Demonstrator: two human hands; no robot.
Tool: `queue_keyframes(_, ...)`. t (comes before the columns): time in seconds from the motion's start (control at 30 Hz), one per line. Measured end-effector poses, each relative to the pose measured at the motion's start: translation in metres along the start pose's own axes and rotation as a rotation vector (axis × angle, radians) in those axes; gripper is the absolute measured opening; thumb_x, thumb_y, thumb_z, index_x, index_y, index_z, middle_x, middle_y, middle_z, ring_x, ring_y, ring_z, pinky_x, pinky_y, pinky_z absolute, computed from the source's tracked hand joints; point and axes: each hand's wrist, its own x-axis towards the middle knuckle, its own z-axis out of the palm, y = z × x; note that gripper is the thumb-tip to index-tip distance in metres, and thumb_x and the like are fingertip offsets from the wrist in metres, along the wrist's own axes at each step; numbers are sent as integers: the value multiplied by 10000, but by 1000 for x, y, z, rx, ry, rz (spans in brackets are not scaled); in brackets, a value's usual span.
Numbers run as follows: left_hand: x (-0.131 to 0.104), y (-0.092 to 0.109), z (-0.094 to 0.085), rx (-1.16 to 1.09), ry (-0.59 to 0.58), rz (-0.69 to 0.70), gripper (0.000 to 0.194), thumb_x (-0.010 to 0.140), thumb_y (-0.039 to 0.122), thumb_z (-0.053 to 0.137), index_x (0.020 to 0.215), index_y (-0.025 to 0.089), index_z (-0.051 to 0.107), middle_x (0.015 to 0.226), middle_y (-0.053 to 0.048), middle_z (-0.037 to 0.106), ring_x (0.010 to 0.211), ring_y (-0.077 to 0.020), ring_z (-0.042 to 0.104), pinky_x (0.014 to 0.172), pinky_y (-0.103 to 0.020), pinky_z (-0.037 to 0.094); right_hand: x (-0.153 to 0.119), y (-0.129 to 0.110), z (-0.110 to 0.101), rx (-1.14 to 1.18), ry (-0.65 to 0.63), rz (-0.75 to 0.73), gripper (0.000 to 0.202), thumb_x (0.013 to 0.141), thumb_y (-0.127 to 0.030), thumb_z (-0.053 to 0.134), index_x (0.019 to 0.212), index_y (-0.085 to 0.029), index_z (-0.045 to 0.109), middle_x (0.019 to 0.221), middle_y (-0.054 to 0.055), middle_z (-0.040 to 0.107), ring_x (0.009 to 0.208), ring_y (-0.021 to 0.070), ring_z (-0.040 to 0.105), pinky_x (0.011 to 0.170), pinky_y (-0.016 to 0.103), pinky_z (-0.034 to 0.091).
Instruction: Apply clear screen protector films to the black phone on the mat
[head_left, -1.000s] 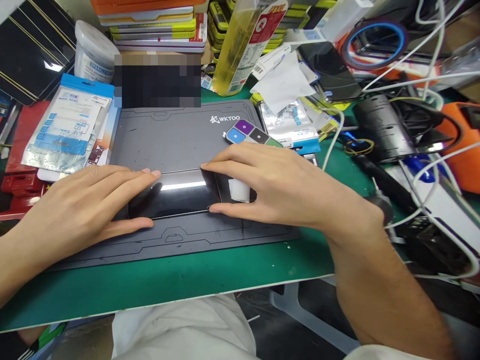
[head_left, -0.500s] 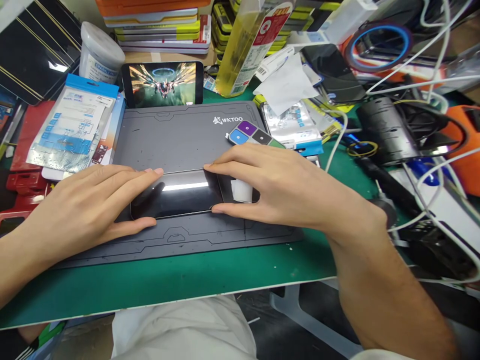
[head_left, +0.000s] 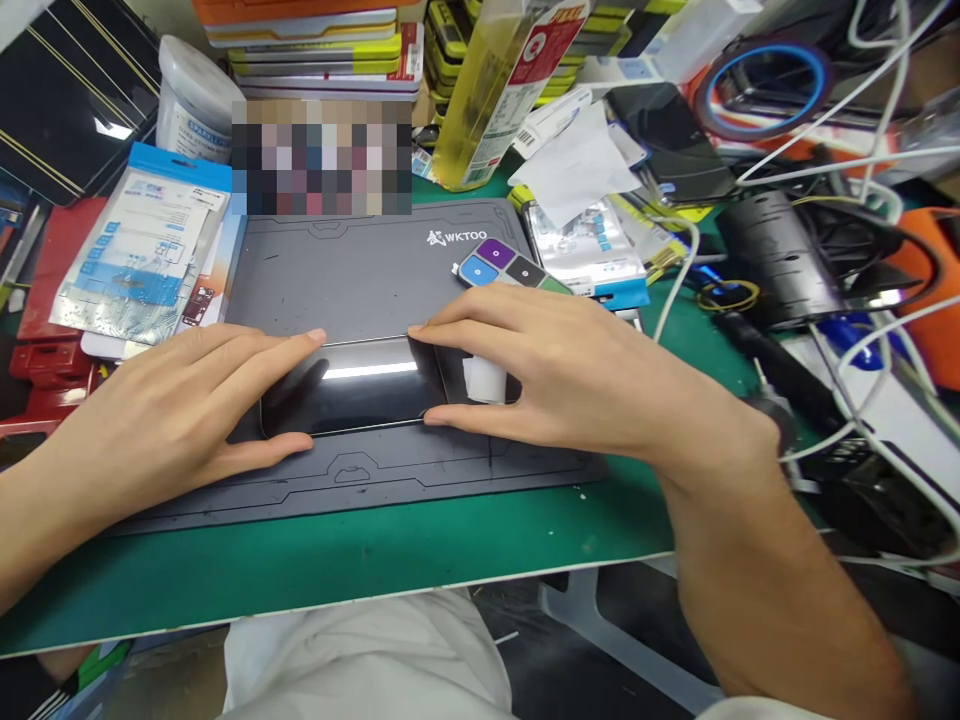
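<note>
Black and glossy, the phone-like panel [head_left: 352, 396] lies on the grey mat [head_left: 352, 270], long axis left to right between left hand [head_left: 176, 400] and right hand [head_left: 562, 370], both touching it, thumbs near, fingertips far, holding its long edges.

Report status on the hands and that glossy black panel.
Left hand, right hand holding opposite ends of glossy black panel. Panel on grey mat. Multicolored card partly hidden behind right hand.
</note>
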Motion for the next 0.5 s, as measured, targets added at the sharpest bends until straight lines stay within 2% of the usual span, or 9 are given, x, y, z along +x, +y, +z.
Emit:
queue_keyframes(0.17,-1,0,3,-50,26,-35,708,1359,576,641,2014,398,440,1677,-107,874,1501,-394,889,1324,-636,753,0,0,-2,17,-12,8,487,1216,-456,869,1573,-124,881,1485,240,913,1284,430,889,1129,572,728)
queue_keyframes(0.27,-1,-1,3,-55,39,-27,698,1340,556,692,1987,377,502,1692,-111,871,1494,-391,893,1342,-607,747,0,1,-2,21,-26,3,515,1243,-496,822,1588,-118,875,1497,243,908,1290,426,888,1135,568,724)
queue_keyframes(0.37,-1,-1,1,-54,43,-10,736,1339,553,681,2016,369,460,1694,-120,866,1492,-394,892,1355,-586,737,0,2,-3,23,-30,4,514,1255,-506,789,1594,-129,872,1503,236,908,1286,421,887,1132,566,723)
queue_keyframes(0.5,0,0,-3,-71,26,-21,761,1339,536,665,2043,412,403,1733,-109,840,1537,-400,866,1409,-621,704,0,1,-3,21,-26,4,517,1263,-511,761,1587,-123,866,1499,244,908,1284,424,884,1135,565,717)
